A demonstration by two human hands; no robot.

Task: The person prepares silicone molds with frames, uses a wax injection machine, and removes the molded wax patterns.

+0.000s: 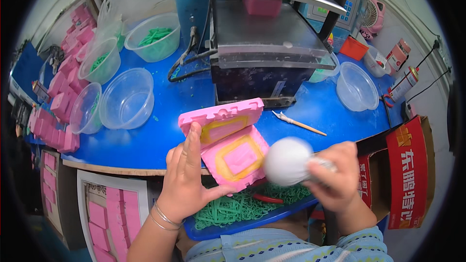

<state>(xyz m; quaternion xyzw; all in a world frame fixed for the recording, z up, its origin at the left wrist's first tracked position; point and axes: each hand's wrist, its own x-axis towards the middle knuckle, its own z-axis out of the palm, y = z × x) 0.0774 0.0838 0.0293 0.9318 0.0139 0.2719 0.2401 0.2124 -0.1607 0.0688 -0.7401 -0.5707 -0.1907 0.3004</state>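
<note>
A pink two-part mould (236, 159) stands spread like an opened book over the near edge of the blue table. Yellowish rectangular bands mark both inner faces. My left hand (180, 177) grips it from the left, fingers behind the raised half and thumb by the lower half. Just right of the lower half is a round white pouch (287, 162), slightly blurred. My right hand (336, 174) is closed around its gathered neck. Below the mould, a blue tray (238, 228) of green rubbery scraps (216, 212) sits at my lap, with a red-handled tool (267, 199) on the scraps.
A press machine (272, 53) stands at the table's back. Clear plastic bowls (127, 99) are at left, some with green pieces; another bowl (357, 87) is at right. A brush (301, 123) lies by the press. Pink blocks (60, 92) pile up far left. A red carton (410, 174) stands right.
</note>
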